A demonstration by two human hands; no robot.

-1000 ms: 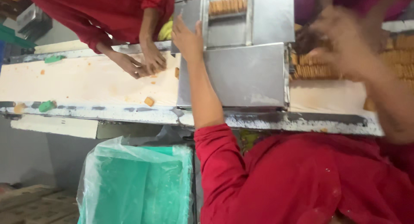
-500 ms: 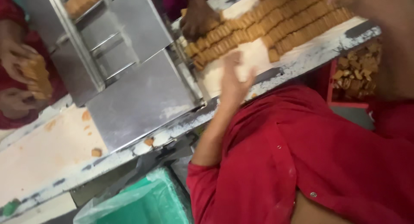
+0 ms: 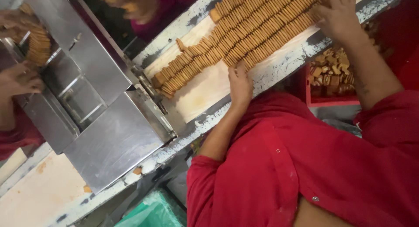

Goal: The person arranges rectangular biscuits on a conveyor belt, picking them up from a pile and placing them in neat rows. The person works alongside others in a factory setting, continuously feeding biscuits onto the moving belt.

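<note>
Both open: left hand [image 3: 240, 85] and right hand [image 3: 338, 15] flat against biscuit rows [image 3: 248, 32].

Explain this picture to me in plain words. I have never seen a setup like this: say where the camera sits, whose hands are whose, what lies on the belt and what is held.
There is one view, from a camera worn on the person's head, looking down and tilted. The red sleeves at the bottom belong to that person. Their left hand rests on the near end of the rows of biscuits, which lie packed on edge on a pale belt. Their right hand presses on the same rows farther along. Neither hand has lifted anything clear of the belt. The belt runs under a steel machine cover. A red tray of broken biscuits sits beside the belt. At the left edge, another person's hand is next to a stack of biscuits by the machine. A green plastic bag hangs below.
</note>
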